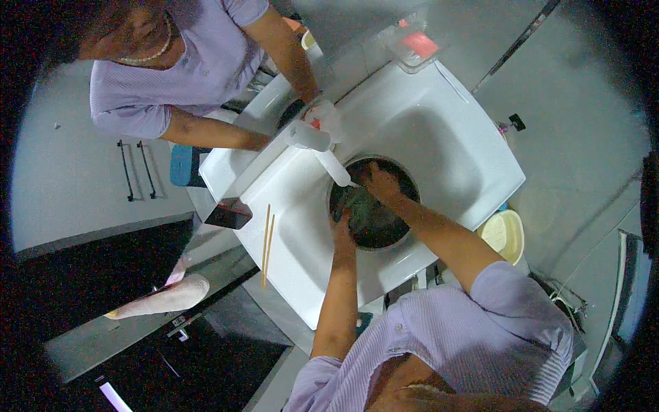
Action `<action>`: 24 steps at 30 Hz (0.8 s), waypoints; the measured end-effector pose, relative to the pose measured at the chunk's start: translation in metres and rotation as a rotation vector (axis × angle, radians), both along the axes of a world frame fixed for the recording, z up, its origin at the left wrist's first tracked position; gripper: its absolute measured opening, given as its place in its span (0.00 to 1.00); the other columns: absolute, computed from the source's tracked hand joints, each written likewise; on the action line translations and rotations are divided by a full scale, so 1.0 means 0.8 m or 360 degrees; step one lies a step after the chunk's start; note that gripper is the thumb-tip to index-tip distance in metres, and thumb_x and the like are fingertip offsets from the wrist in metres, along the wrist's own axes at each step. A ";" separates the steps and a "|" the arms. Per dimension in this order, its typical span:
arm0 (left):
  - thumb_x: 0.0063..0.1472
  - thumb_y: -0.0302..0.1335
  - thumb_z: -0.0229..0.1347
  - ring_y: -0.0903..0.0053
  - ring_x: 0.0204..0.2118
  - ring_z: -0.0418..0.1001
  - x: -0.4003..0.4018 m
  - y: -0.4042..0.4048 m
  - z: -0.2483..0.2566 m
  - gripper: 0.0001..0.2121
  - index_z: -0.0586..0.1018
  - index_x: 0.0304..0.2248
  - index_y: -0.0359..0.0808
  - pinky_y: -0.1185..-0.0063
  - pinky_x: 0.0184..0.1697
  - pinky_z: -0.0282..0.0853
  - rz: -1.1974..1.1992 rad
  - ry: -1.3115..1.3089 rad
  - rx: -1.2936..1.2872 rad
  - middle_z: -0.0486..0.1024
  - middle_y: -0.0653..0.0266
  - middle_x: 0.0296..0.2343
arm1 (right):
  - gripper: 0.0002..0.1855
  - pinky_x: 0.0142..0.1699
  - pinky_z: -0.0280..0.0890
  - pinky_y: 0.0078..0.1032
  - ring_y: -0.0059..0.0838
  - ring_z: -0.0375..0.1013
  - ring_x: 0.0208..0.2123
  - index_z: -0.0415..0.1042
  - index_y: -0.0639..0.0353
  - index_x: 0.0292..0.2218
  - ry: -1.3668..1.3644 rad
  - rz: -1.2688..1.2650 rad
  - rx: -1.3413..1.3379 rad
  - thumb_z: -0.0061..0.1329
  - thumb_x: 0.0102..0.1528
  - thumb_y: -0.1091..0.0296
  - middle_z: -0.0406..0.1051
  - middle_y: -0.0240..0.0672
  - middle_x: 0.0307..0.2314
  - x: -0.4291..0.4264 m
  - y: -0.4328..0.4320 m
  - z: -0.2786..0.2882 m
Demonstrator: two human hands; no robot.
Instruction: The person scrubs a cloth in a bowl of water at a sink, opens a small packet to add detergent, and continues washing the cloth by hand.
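Observation:
A round metal pot (pixel 380 249) with a dark inside stands in a white washbasin (pixel 458 175), under the white faucet (pixel 332 167). My left hand (pixel 341 213) reaches into the left side of the pot, its fingers partly lost in the dark. Opposite it, my right hand (pixel 380 184) is inside the pot near the far rim, fingers bent downward. Dark greenish matter and what looks like water fill the pot between both hands. Whether either hand grips anything is hidden by blur and shadow.
Two wooden chopsticks (pixel 267 247) lie across the basin's left ledge, near a dark phone (pixel 229 214). At the far corner sits a clear plastic box (pixel 414 59) with something red. A mirror behind the faucet reflects a person. A yellow tub (pixel 507 239) stands right, below the basin.

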State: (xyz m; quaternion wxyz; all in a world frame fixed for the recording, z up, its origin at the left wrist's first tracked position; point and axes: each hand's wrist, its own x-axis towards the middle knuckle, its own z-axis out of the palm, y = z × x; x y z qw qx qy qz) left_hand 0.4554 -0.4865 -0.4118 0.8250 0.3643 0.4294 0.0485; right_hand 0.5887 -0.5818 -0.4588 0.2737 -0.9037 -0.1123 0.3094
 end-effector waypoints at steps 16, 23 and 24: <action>0.59 0.38 0.47 0.69 0.49 0.63 -0.055 0.001 -0.137 0.21 0.64 0.52 0.46 0.67 0.45 0.64 0.0065 0.0266 -0.0220 0.65 0.67 0.48 | 0.17 0.47 0.61 0.48 0.46 0.69 0.42 0.71 0.61 0.39 -0.0348 0.0736 -0.0030 0.42 0.53 0.59 0.69 0.51 0.36 -0.058 -0.009 -0.097; 0.60 0.45 0.45 0.67 0.53 0.58 -0.032 0.000 -0.158 0.25 0.63 0.53 0.42 0.64 0.53 0.58 0.0049 -0.0251 -0.0912 0.63 0.62 0.51 | 0.21 0.46 0.63 0.44 0.44 0.70 0.40 0.71 0.55 0.41 -0.1193 0.0588 0.0843 0.41 0.54 0.51 0.70 0.50 0.38 -0.138 0.031 -0.210; 0.60 0.46 0.44 0.67 0.54 0.58 -0.044 0.007 -0.177 0.25 0.62 0.53 0.41 0.64 0.54 0.57 0.0111 -0.0341 -0.0996 0.63 0.62 0.51 | 0.21 0.46 0.63 0.43 0.44 0.71 0.40 0.71 0.54 0.42 -0.1008 0.0461 0.0986 0.42 0.53 0.49 0.70 0.49 0.38 -0.154 0.049 -0.185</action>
